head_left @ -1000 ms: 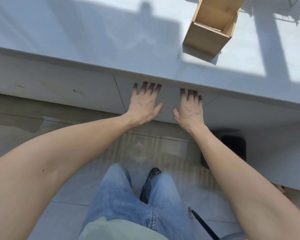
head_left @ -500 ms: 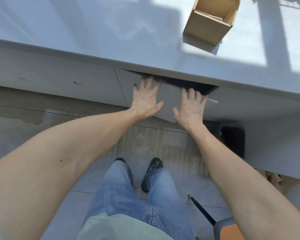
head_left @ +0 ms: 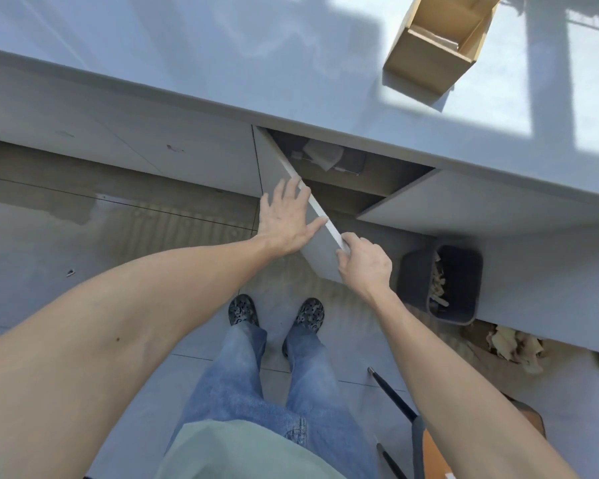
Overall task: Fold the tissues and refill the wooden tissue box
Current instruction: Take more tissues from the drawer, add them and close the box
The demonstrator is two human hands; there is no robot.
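The wooden tissue box (head_left: 433, 50) stands open on the grey counter (head_left: 222, 63) at the upper right, and looks empty from here. Below the counter a grey cabinet door (head_left: 320, 250) is swung out. My left hand (head_left: 286, 217) lies flat on the door's outer face, fingers spread. My right hand (head_left: 365, 262) grips the door's free edge. Inside the cabinet, white tissues (head_left: 320, 155) lie on a dark box or container on a shelf, half in shadow.
A dark waste bin (head_left: 443, 283) with paper scraps stands on the floor to the right, crumpled brown paper (head_left: 514, 347) beside it. A chair with black legs (head_left: 395, 395) is at the lower right. My feet are on the tiled floor below the door.
The cabinet door was shut, then swung out towards me. My right hand moved from flat on the door to gripping its edge. The cabinet's inside with tissues came into view.
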